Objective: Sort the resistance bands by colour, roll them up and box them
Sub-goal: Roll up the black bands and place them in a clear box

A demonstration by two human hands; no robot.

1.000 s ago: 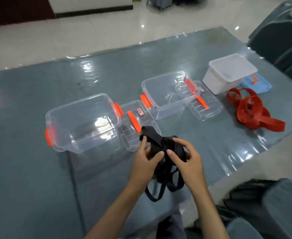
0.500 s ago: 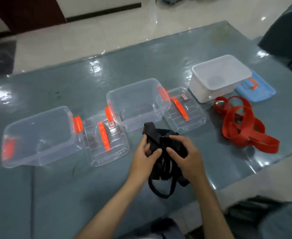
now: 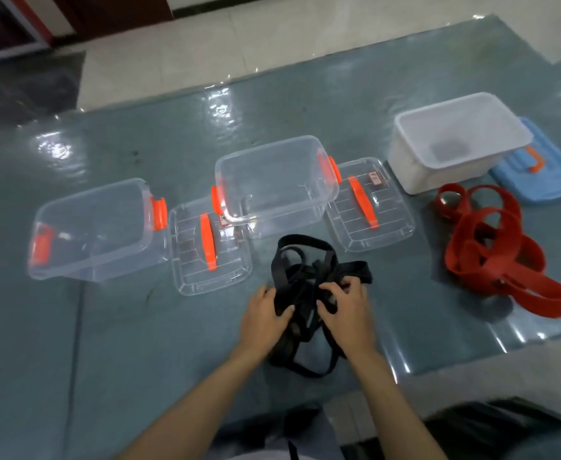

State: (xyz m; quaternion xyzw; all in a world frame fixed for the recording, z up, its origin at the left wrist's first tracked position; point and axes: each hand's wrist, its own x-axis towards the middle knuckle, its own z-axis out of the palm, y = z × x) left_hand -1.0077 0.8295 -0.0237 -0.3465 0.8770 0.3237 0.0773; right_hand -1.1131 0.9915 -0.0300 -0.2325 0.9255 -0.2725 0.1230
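Note:
A tangle of black resistance bands [image 3: 309, 273] lies on the table near its front edge. My left hand [image 3: 265, 322] grips the tangle's left side, and my right hand [image 3: 347, 312] pinches strands on its right. Loops spread out above my fingers and hang below my wrists. A heap of red bands [image 3: 491, 247] lies loose at the right. Behind the black bands stand two clear boxes with orange latches, one at the left [image 3: 93, 230] and one in the middle [image 3: 272, 184]. A white box [image 3: 458, 141] stands at the back right.
A clear lid with an orange handle [image 3: 209, 247] lies between the clear boxes, and another clear lid [image 3: 368, 204] lies right of the middle one. A blue lid [image 3: 544, 174] lies beside the white box. The table's front edge runs close under my forearms.
The black bundle has come down onto the table and its loops have spread wider. My hands have dropped with it, and the view has swung to the right.

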